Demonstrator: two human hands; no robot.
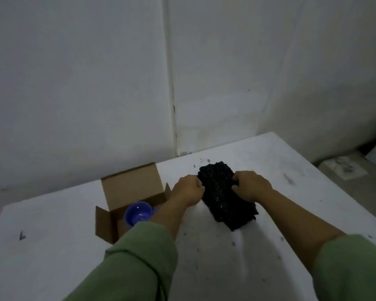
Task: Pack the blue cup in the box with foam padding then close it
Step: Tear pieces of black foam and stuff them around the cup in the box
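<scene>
Both hands on black foam (226,198), lying on white counter (280,192) just right of cardboard box (126,192). Left hand (188,189) at foam's left edge, fingers (199,186) curled & gripping it. Right hand (251,187) at foam's right edge, fingers also curled into foam, gripping. Foam long, angled from far-left to near-right, near end sticking out past hands. Box open, back flap upright, side flaps out. Blue cup (138,213) inside box, mouth tipped toward camera, partly hidden by left forearm & green sleeve (139,257). Can't tell if cup sits on box floor or leans on wall. Dark crumbs & smudges scattered over counter around foam. Pale wall (96,83) behind.
</scene>
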